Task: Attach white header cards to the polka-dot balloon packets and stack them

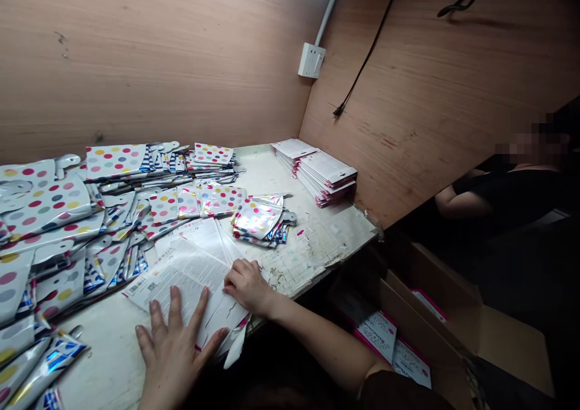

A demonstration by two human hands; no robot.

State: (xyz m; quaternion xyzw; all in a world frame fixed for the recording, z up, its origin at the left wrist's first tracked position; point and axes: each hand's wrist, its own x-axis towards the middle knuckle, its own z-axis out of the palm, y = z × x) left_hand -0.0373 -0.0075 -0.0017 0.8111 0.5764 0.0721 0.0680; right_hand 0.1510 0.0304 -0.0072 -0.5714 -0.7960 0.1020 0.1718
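My left hand (pixel 177 343), open with its fingers spread, is over the near part of a printed paper sheet (pixel 183 274) on the table. My right hand (pixel 248 286) is closed at the right edge of this sheet, its fingers curled and pressed together. More printed sheets (pixel 211 236) lie fanned out beneath and behind it. A white strip (pixel 235 346) sticks out past the table edge below my right hand; what it belongs to is hidden. Just beyond my right hand is a small pile of polka-dot foil pouches (pixel 258 217).
Many polka-dot pouches (pixel 49 208) cover the table's left and back. Flat white packets (pixel 324 171) are stacked by the side panel (pixel 408 96). Below right, an open cardboard box (pixel 430 283) stands near white-and-pink boxes (pixel 378 331). Another person (pixel 507 192) is at the far right.
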